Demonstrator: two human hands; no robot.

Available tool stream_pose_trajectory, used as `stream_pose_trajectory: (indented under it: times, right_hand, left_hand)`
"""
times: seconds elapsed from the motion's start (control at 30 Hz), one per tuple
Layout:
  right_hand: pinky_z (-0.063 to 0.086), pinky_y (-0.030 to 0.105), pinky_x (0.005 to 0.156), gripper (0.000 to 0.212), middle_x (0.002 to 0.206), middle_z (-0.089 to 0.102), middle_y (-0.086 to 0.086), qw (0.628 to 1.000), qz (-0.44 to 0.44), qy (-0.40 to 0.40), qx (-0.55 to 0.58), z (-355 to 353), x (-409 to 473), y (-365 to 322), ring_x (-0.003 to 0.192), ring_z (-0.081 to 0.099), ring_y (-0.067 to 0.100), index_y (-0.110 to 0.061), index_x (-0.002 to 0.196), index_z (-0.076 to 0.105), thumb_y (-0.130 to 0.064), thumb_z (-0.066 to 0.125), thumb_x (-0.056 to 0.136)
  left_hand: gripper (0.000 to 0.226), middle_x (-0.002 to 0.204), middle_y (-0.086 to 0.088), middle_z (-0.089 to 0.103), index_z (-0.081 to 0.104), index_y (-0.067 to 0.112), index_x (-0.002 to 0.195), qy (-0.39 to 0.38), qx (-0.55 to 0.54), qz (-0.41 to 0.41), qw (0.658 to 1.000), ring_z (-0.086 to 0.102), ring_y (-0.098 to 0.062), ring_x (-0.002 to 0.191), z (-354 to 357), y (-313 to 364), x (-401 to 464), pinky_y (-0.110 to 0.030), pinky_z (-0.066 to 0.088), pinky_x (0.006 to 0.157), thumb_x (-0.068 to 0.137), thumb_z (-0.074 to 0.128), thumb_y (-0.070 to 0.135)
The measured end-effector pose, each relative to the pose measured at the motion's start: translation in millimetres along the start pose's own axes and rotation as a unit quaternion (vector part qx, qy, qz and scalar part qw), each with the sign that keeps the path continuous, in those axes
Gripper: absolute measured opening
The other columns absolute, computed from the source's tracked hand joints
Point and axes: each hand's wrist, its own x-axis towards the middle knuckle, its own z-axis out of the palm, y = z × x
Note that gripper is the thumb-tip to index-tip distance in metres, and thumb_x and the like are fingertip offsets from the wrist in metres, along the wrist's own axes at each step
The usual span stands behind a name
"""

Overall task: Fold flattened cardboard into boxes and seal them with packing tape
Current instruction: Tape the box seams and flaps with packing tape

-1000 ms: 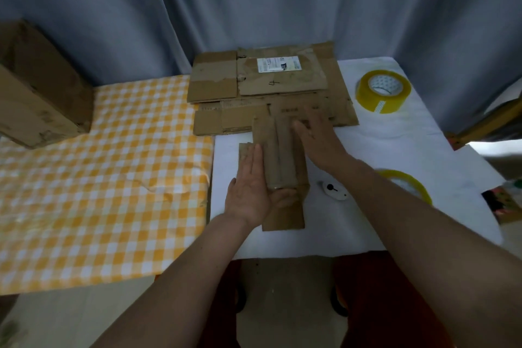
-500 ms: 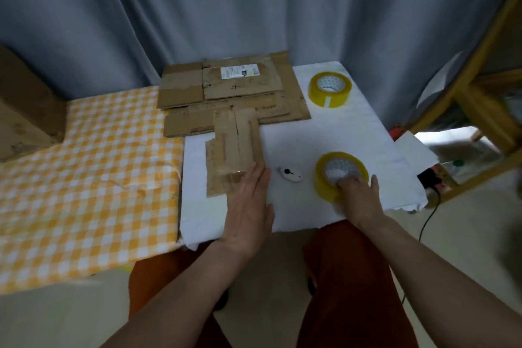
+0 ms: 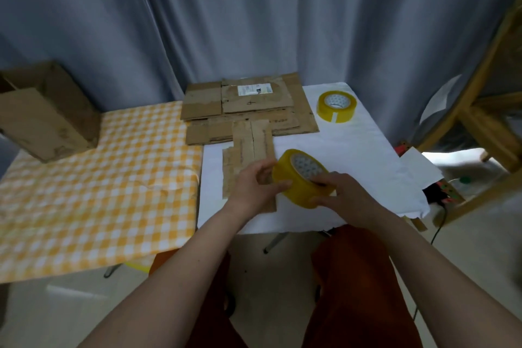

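Both hands hold one yellow tape roll point(image 3: 303, 178) up off the table. The right hand point(image 3: 343, 196) grips its near side. The left hand point(image 3: 254, 186) curls round its other side, thumb underneath. The small flat cardboard point(image 3: 250, 155) lies under the left hand.

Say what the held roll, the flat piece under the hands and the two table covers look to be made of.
Held roll: glossy translucent yellow plastic tape, probably on a card core.
Flat piece: matte brown cardboard, creased and scuffed.
White cover: paper or thin cloth; unclear.
Checked cover: slightly shiny, perhaps plastic.
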Motion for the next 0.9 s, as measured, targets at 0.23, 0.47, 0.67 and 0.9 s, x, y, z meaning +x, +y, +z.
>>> stream_pose_trajectory:
  times: [0.23, 0.47, 0.67, 0.9]
  right_hand:
    - [0.032, 0.019, 0.093, 0.049, 0.129, 0.052, 0.007, 0.999, -0.022, -0.015, -0.046, 5.2, -1.6, -20.3, 0.113, 0.047, 0.015, -0.018, 0.130, 0.053, -0.022, 0.069, 0.084]
    - [0.034, 0.019, 0.085, 0.042, 0.118, 0.048, -0.002, 0.996, -0.054, -0.034, -0.055, 10.9, -1.8, -44.2, 0.107, 0.044, 0.010, -0.019, 0.128, 0.052, -0.020, 0.065, 0.088]
    - [0.031, 0.015, 0.084, 0.072, 0.124, 0.038, -0.003, 0.982, -0.151, 0.087, -0.070, 27.8, -2.7, -53.0, 0.113, 0.034, 0.008, -0.021, 0.129, 0.046, -0.023, 0.084, 0.068]
    - [0.049, 0.011, 0.069, 0.037, 0.104, 0.055, -0.005, 0.919, 0.020, 0.299, 0.257, 44.7, 5.3, -57.7, 0.089, 0.053, 0.006, -0.011, 0.125, 0.051, -0.011, 0.063, 0.090]
  left_hand:
    - [0.019, 0.078, 0.007, 0.061, 0.065, 0.013, 0.094, 0.021, -0.040, 0.007, 0.999, 0.059, -0.004, 0.076, -22.0, -6.8, -18.6, -0.011, 0.049, 0.068, 0.079, 0.077, 0.009]
    - [0.028, 0.087, 0.007, 0.064, 0.058, 0.029, 0.072, 0.134, 0.026, 0.117, 0.984, 0.061, -0.008, 0.081, -28.0, -15.9, -29.5, -0.024, 0.051, 0.074, 0.085, 0.069, 0.006]
    - [0.025, 0.081, 0.001, 0.066, 0.059, 0.022, 0.067, 0.228, -0.046, 0.007, 0.973, 0.065, -0.028, 0.088, -29.6, -18.2, -28.5, -0.047, 0.055, 0.083, 0.086, 0.066, 0.007]
    - [0.020, 0.069, -0.009, 0.065, 0.062, 0.011, 0.069, 0.176, -0.232, -0.078, 0.954, 0.065, -0.029, 0.077, -24.4, -15.3, -29.1, -0.048, 0.056, 0.085, 0.085, 0.066, 0.001]
